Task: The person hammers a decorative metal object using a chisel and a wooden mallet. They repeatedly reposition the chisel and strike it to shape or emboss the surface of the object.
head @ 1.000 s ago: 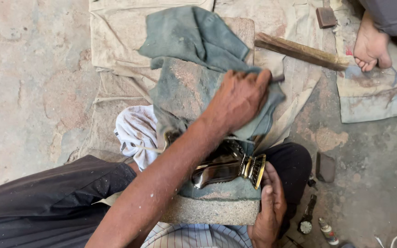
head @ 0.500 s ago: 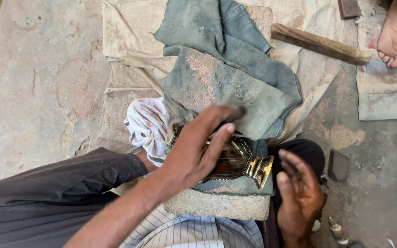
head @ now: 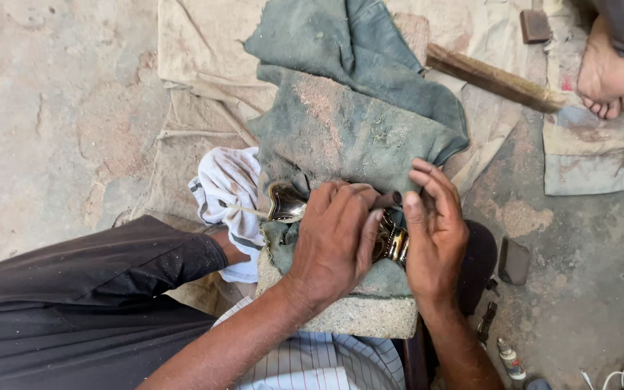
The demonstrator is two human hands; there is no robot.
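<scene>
I'm seeing left hand [head: 337, 235] clamping the brass piece [head: 287, 202]; right hand [head: 435, 231] half-open, steadying its 3 o'clock end. Probably rigid, slick: grip edges.

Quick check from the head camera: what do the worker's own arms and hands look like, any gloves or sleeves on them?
Both hands are bare: no gloves, rings or watch show on the left hand or the right hand. Both forearms are uncovered as far as the frame shows, with no sleeve reaching the wrists. Below the arms there is a light striped shirt and dark trousers, dusted with grit.

Two hands [head: 334, 238], one brass piece [head: 287, 204], two cloths [head: 348, 123].
</scene>
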